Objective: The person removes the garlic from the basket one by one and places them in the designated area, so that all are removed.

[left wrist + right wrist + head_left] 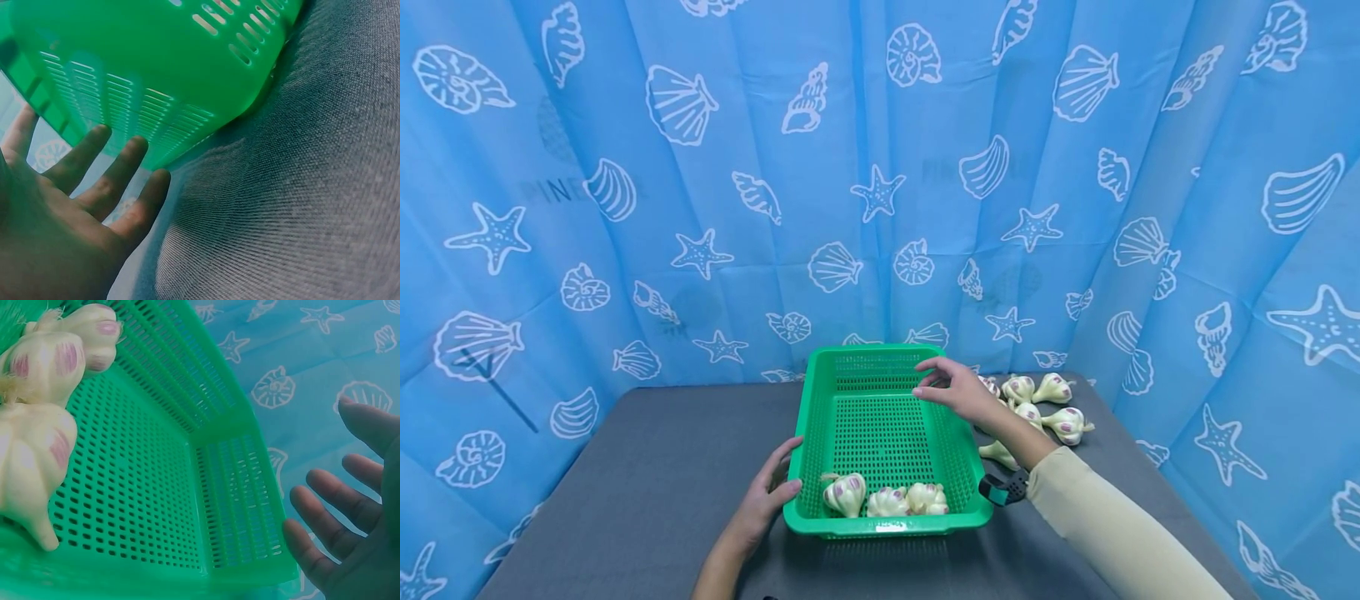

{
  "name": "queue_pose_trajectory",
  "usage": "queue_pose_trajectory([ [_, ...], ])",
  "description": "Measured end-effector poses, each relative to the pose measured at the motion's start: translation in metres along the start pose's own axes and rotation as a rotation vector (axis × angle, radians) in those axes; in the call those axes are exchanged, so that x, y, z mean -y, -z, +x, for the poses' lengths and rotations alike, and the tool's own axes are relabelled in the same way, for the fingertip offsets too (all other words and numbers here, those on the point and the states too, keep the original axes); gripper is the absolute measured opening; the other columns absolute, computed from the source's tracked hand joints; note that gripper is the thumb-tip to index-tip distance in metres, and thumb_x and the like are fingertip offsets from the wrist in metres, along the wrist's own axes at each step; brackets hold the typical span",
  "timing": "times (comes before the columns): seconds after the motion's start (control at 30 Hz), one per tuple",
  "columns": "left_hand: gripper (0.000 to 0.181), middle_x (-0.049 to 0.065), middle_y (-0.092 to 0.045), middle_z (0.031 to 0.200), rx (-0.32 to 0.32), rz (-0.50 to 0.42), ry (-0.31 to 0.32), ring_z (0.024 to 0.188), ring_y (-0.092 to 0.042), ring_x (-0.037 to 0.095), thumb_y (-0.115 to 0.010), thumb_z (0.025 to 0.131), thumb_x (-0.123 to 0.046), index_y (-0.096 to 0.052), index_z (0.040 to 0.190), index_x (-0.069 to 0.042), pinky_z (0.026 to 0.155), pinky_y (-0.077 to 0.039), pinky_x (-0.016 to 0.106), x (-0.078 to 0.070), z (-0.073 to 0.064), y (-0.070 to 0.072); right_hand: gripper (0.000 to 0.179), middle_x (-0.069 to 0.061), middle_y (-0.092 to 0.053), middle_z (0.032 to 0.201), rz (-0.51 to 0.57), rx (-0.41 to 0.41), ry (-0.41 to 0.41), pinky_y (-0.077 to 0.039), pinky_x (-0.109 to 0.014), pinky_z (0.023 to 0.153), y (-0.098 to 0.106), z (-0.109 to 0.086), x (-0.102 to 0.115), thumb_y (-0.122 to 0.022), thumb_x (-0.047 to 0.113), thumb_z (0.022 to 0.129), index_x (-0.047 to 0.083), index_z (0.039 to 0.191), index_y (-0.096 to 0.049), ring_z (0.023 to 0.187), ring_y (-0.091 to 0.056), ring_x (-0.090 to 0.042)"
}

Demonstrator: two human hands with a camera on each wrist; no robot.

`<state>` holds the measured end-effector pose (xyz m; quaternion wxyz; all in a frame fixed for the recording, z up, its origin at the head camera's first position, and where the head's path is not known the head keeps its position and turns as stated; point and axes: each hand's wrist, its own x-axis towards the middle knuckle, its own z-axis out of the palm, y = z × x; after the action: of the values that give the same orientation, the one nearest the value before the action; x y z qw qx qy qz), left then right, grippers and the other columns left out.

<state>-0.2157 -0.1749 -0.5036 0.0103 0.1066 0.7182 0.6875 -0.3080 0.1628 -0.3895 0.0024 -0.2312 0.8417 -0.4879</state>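
A green plastic basket (880, 525) with slotted walls stands on the grey table. Along its near side lie three garlic bulbs, one of them a white-and-purple garlic bulb (845, 495) with its stem pointing left; the same bulbs show large in the right wrist view, where a garlic bulb (34, 462) fills the left edge. My left hand (766, 497) is at the basket's left rim, fingers extended and spread along the outer wall. Over the basket's right rim is my right hand (955, 389), holding nothing, its fingers loosely bent and apart.
Several more garlic bulbs, among them a garlic bulb (1067, 425), are grouped on the table right of the basket, partly behind the right forearm. A blue shell-print curtain (880, 200) hangs behind the grey table (700, 467). A dark strap (1003, 490) is on the right wrist.
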Motion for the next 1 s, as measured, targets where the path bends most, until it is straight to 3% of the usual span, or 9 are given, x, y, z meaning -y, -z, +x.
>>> queue_pose_trajectory([
  [0.17,0.058,0.022,-0.040,0.142,0.007,-0.003,-0.013,0.126,-0.041,0.039,-0.055,0.095,-0.016,-0.037,0.150,-0.017,0.091,-0.042,0.044,0.001,-0.001,0.001,0.043,-0.017,-0.065,0.106,0.008,0.060,0.000,-0.050,-0.049,0.079,-0.001,0.003,0.004,-0.068,0.018,0.093,-0.001,0.129,-0.055,0.091,-0.064,-0.027],
  [0.4,0.058,0.023,-0.040,0.142,0.012,-0.002,-0.035,0.125,-0.043,0.039,-0.053,0.095,-0.014,-0.036,0.150,-0.015,0.090,-0.042,0.043,0.002,0.000,0.001,0.046,-0.017,-0.062,0.113,0.027,0.173,-0.040,-0.052,-0.038,0.074,-0.004,0.008,0.009,-0.066,0.020,0.094,0.001,0.133,-0.053,0.096,-0.063,-0.029],
  [0.63,0.058,0.023,-0.041,0.141,0.014,0.000,-0.043,0.124,-0.043,0.039,-0.053,0.095,-0.013,-0.036,0.150,-0.014,0.090,-0.043,0.043,0.000,0.000,0.001,0.046,-0.015,-0.062,0.116,0.017,0.281,-0.102,-0.051,-0.041,0.078,-0.008,0.012,0.010,-0.067,0.022,0.094,0.004,0.135,-0.052,0.100,-0.062,-0.027],
  [1.0,0.058,0.023,-0.041,0.140,0.010,0.008,-0.040,0.123,-0.044,0.039,-0.054,0.095,-0.014,-0.036,0.150,-0.014,0.090,-0.042,0.043,0.001,0.000,0.000,0.046,-0.018,-0.060,0.119,0.023,0.412,-0.115,-0.052,-0.041,0.079,-0.016,0.016,0.008,-0.066,0.020,0.094,0.002,0.134,-0.052,0.103,-0.062,-0.027],
])
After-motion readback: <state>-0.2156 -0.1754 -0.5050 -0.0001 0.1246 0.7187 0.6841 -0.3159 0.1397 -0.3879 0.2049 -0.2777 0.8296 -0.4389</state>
